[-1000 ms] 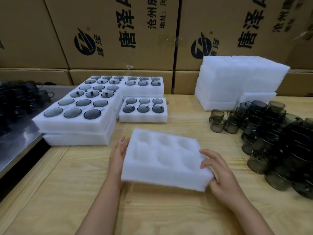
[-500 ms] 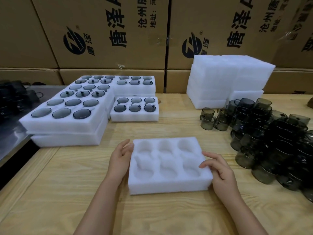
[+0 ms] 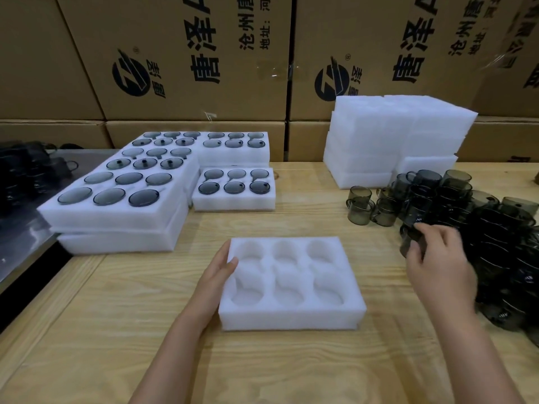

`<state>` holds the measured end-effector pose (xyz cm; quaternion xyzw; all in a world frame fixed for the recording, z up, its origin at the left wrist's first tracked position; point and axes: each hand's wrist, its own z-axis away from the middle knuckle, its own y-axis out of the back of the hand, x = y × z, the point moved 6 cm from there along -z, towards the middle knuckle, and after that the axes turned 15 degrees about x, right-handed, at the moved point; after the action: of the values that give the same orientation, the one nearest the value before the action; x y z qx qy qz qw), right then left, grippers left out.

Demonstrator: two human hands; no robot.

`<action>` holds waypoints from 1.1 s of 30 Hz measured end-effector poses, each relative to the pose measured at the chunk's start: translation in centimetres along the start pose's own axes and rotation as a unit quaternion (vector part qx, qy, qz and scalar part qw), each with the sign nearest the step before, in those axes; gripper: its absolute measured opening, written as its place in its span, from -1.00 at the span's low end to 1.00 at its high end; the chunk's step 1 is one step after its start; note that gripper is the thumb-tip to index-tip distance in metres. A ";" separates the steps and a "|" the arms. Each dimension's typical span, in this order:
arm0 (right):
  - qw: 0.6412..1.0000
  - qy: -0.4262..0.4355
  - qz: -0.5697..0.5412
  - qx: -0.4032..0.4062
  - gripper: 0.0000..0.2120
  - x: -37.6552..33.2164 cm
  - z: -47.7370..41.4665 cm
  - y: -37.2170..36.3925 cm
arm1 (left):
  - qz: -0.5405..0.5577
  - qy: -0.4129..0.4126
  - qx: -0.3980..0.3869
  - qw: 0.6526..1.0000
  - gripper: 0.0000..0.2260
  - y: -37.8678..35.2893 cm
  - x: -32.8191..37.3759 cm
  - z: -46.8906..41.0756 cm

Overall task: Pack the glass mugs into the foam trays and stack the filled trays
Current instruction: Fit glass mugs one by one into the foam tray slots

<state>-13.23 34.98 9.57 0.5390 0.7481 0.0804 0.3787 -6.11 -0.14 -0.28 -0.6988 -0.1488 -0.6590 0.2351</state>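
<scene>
Empty foam tray (image 3: pixel 291 319): white, six round pockets in two rows of three, all vacant; lay flat on the wooden worktop (image 3: pixel 116 316), near the middle of its front edge. Left hand (image 3: pixel 215 274): fingers straight, laid along the tray's left wall, thumb resting on the top rim; relaxed, clasping nothing. Right hand (image 3: pixel 440 260): reached toward the worktop's right edge, fingers and thumb curled round one smoky glass mug (image 3: pixel 407 243) at the near left fringe of the mug pile (image 3: pixel 490 228); whether that mug was lifted clear could not be told. Mug pile: many grey-brown handled glass mugs, crowded and heaped along the right edge, a few standing just apart at its far left. Filled tray stack (image 3: pixel 116 218): at the left edge, at least two layers deep, every visible pocket occupied by dark glass. Single filled tray (image 3: pixel 233 204): six pockets occupied, just beside the stack's right side. Rear filled tray (image 3: pixel 233 157): behind the single one, toward the back edge. Spare foam stack (image 3: pixel 379 135): white, several layers high, at the back edge right of centre, behind the mug pile. Cardboard cartons (image 3: pixel 189 53): printed with dark characters and a round logo, lined up behind the back edge. Metal surface (image 3: pixel 17 252): beyond the left edge, bearing dark glassware (image 3: pixel 29 170), blurred.
</scene>
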 end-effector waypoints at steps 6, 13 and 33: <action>0.971 -0.017 0.193 -0.139 -0.61 1.6 -2.3 -1.7 | -0.090 -0.037 -0.026 0.995 -0.69 -0.6 -0.3 0.8; 0.968 -0.040 0.199 -0.148 -0.83 1.3 -3.4 -2.8 | -0.093 -0.039 -0.012 0.995 -0.63 -0.4 -0.1 1.1; 0.882 0.162 -0.343 -0.279 -0.82 -15.0 6.4 -2.8 | -0.030 -0.126 0.020 0.991 -0.73 -2.1 5.7 0.4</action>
<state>-9.15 19.02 10.79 0.1001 0.8839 0.2366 0.3908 -6.35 1.23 5.66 -0.7669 -0.2112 -0.5691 0.2083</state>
